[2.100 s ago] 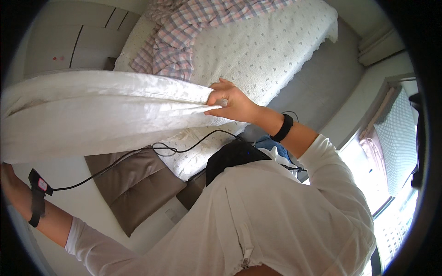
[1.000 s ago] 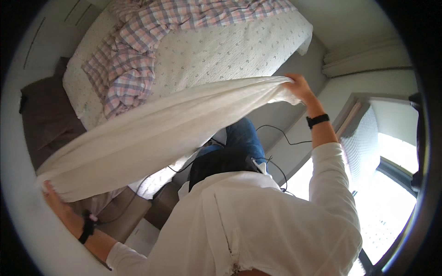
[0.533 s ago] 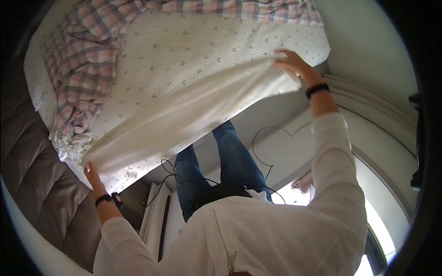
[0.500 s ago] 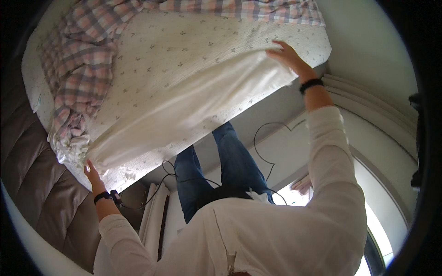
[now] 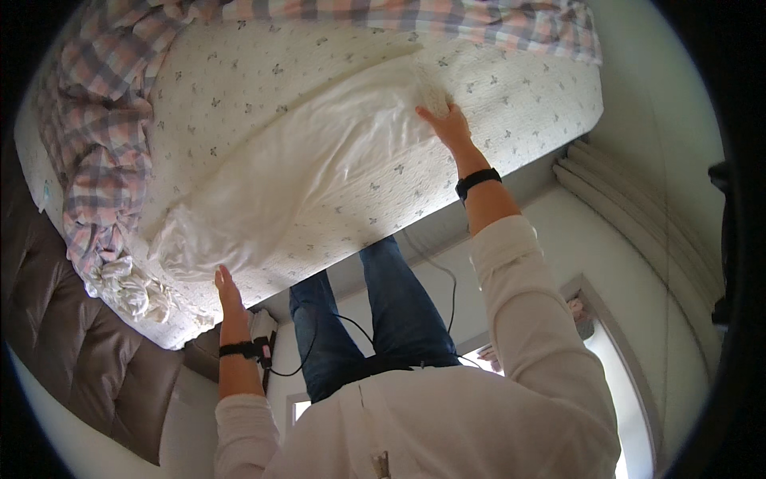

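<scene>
A long, thin white cloth (image 5: 299, 156) lies rumpled and slantwise across the bed, its kind not clear. At its near left end, my left hand (image 5: 230, 294) is beside the edge, fingers stretched out and seen mostly from the side. My right hand (image 5: 448, 128) is at the cloth's right end, thumb and fingers apart, with no cloth visibly gripped. Under the cloth spreads a white quilted sheet (image 5: 511, 120) with a small grey print.
A checked pink, grey and white blanket (image 5: 108, 156) is bunched along the bed's left and far sides. Crumpled white fabric (image 5: 132, 291) lies at the near left corner, beside a brown padded headboard (image 5: 104, 359). A dark cable (image 5: 355, 323) hangs by my legs.
Both hands have moved inward, closer together. The cloth, stretched between them before, now lies looser and more wrinkled on the sheet, farther from the bed's near edge.
</scene>
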Available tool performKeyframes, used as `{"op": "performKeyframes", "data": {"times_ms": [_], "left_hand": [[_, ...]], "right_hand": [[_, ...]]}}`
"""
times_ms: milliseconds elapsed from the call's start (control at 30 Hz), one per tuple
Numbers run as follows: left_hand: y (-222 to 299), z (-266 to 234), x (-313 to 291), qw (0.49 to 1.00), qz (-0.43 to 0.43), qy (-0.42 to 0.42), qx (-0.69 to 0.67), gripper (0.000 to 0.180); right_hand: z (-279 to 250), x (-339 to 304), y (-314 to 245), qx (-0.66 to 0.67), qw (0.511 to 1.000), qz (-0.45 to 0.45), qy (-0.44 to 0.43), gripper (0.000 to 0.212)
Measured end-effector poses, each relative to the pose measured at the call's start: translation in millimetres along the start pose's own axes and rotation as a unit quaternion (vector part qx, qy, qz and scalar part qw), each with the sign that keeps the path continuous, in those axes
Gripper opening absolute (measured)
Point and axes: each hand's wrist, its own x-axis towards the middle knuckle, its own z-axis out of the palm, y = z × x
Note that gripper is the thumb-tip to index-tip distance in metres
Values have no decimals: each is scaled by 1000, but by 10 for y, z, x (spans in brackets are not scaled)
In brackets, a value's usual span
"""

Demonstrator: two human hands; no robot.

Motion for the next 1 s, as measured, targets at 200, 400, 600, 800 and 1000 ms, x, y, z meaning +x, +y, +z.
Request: {"op": "performKeyframes", "data": {"times_ms": [200,400,600,800,1000], "left_hand": [[161,563,53,934,252,63,246,85],[787,1572,-292,823,488,-4,291,77],[1304,2499,-708,876,423,-233,17,69],[1477,1979,-718,717,42,-545,-432,82],[1153,260,-200,774,162,-507,-343,32]], "right_hand": [[-214,-2,1,202,978,17,-47,45],[-251,-104,21,207,978,-11,-36,45],[-265,-623,-479,363,932,-2,8,46],[258,-1991,-1368,133,963,-214,-94,43],[1683,-3145,-2109,101,892,-416,-144,56]]}}
